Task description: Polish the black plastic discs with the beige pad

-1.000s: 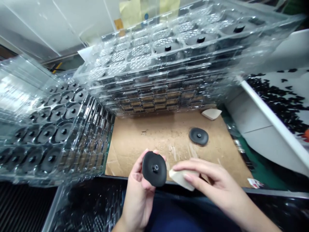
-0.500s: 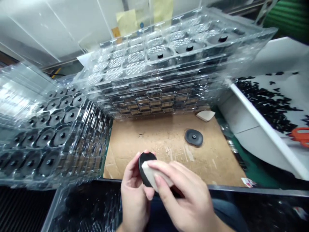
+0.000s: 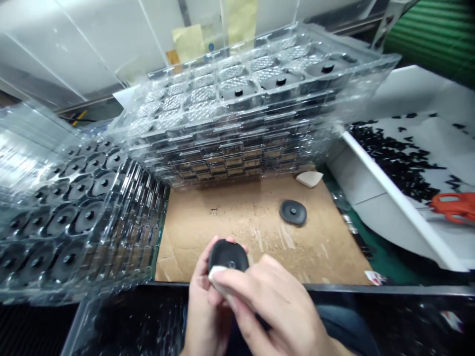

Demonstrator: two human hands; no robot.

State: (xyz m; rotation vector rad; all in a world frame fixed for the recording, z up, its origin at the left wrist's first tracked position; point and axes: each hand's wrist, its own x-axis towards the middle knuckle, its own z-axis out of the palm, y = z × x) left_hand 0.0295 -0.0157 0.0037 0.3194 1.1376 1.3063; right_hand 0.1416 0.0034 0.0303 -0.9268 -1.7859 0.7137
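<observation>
My left hand [image 3: 206, 306] grips a black oval disc with a small central stud [image 3: 228, 256] by its edges. My right hand [image 3: 276, 306] is shut on a beige wedge-shaped pad [image 3: 218, 278], pressing it against the disc's lower edge. The fingers hide much of the pad. A second black disc [image 3: 293, 212] lies flat on a brown cardboard sheet [image 3: 208, 232], beyond my hands. Another beige wedge [image 3: 309, 179] rests at the cardboard's far edge.
Stacks of clear plastic trays [image 3: 230, 133] holding black discs rise behind and left of the cardboard. To the right, a white bin [image 3: 386, 198] holds scattered black pieces, with orange-handled scissors [image 3: 453, 207] on its far side.
My right hand has moved the pad down from the disc's face to its lower edge. The disc has turned to face up more. The view has shifted, with the surroundings sliding left and down.
</observation>
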